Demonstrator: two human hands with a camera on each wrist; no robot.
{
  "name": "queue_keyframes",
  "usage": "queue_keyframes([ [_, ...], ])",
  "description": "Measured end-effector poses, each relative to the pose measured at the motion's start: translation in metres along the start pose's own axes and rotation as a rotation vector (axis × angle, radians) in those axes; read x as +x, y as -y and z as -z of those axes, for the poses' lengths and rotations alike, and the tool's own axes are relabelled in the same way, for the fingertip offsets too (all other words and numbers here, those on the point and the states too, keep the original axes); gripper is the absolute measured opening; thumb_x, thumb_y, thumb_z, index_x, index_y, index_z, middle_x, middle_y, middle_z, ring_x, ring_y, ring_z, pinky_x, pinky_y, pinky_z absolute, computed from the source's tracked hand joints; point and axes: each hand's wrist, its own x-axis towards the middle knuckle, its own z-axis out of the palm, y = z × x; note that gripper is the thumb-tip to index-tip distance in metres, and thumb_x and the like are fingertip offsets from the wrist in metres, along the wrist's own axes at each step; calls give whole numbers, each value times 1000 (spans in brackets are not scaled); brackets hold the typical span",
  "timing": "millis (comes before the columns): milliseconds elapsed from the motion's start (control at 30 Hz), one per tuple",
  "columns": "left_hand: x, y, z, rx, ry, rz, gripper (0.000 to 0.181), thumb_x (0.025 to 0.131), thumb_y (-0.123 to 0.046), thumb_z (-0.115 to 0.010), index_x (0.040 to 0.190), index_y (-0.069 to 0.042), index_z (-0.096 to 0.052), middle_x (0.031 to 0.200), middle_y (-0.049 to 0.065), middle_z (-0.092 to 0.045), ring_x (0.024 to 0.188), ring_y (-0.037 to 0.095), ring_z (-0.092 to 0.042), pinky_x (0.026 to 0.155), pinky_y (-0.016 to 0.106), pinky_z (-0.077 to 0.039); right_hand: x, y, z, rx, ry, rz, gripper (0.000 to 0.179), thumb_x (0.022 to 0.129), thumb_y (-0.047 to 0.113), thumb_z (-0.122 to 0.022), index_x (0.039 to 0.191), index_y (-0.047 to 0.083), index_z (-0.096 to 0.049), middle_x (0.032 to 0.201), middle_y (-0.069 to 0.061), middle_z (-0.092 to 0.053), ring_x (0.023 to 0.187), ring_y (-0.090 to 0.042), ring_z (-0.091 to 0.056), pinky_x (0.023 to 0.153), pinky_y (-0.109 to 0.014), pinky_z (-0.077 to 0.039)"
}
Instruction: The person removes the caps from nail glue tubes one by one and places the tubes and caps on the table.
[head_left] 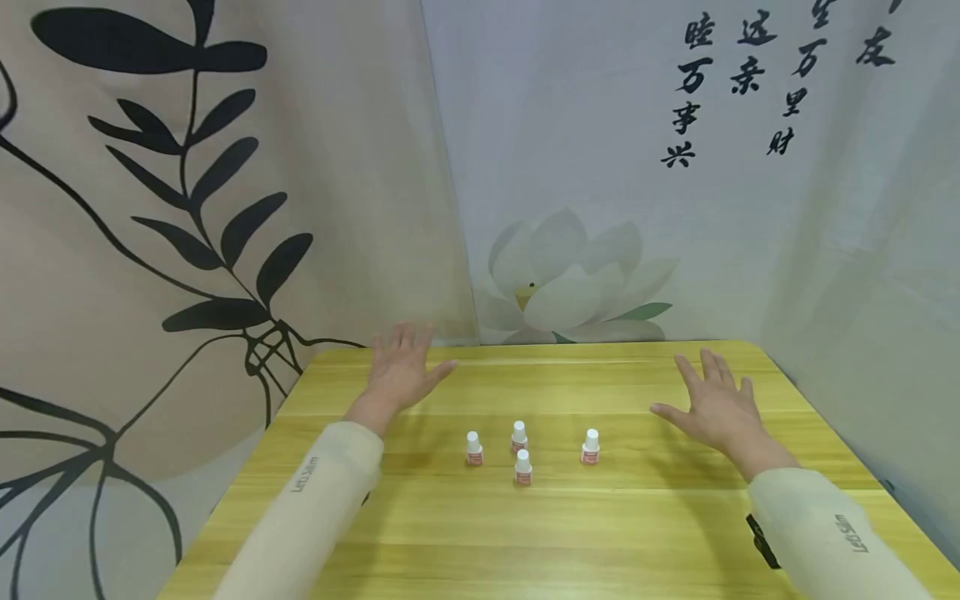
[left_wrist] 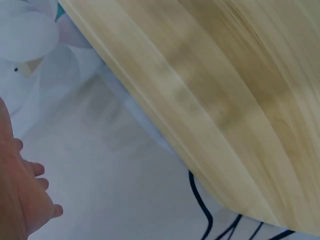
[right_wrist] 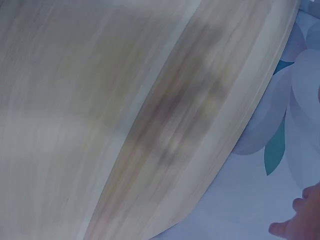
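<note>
Four small, white-capped, pink-labelled bottles point(head_left: 522, 472), upright on the yellow wood-grain worktop point(head_left: 457, 542); left hand point(head_left: 399, 372), spread, nearer three; right hand point(head_left: 716, 408), spread, nearer the rightmost; all bottles lie between the hands, nearer the front edge than either.

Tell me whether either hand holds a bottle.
No, the left hand and right hand are spread open and all four bottles stand on the table.
</note>
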Motion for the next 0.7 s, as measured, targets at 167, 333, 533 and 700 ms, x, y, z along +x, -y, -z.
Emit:
queue_keyframes([
  [167, 3, -14, 4, -10, 3, -13, 88, 95, -73, -33, 159, -14, -19, 162, 23, -12, 149, 39, -5, 115, 62, 3, 1, 7, -1, 20, 3, 9, 102, 90, 66, -56, 156, 1, -17, 157, -36, 2, 141, -58, -3, 102, -79, -2],
  [333, 5, -28, 6, -42, -15, -27, 87, 96, -72, -35, 158, -14, -21, 162, 21, -16, 149, 38, -9, 116, 62, 0, 1, 11, -6, 21, -15, 25, 98, 91, 66, -56, 156, 1, -21, 157, -36, -2, 140, -58, -7, 102, -79, -4],
  [533, 9, -48, 7, -129, -46, -64, 87, 95, -73, -36, 158, -14, -23, 161, 18, -21, 149, 37, -13, 115, 63, -8, 1, 18, -10, 32, -27, 44, 94, 93, 64, -54, 154, 0, -24, 156, -37, -9, 138, -60, -12, 102, -79, -9],
  [700, 12, -66, 8, -198, -62, -85, 87, 94, -73, -38, 158, -16, -23, 161, 14, -24, 148, 35, -16, 117, 60, -9, 0, 26, -12, 42, -42, 60, 90, 94, 63, -53, 153, 0, -27, 154, -36, -17, 136, -60, -19, 103, -77, -15],
])
